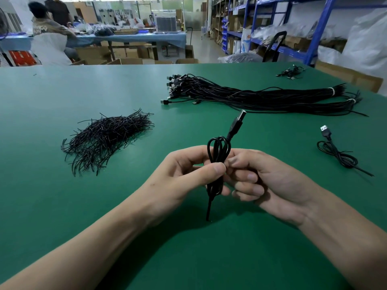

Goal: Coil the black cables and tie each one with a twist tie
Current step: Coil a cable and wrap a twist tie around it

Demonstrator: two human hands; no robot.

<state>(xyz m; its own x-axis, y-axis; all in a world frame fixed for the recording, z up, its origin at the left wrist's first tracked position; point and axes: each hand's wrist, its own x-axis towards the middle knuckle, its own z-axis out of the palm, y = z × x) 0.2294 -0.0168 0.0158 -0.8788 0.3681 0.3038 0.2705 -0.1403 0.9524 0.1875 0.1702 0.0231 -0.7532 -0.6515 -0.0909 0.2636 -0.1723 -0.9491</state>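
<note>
A coiled black USB cable (218,149) stands upright between my hands, its plug (237,122) pointing up and away and its loose tail hanging down to the green table (52,206). My left hand (184,174) pinches the coil's middle between thumb and fingers. From the right, my right hand (259,181) grips the same spot, fingers curled. Whether a twist tie is on this coil is hidden by the fingers. A heap of black twist ties (104,139) lies to the left.
A long bundle of uncoiled black cables (261,97) lies across the far table. One coiled, tied cable (337,151) rests at the right. A small cable cluster (291,73) sits at the far right corner. Beyond are shelves, boxes and seated people.
</note>
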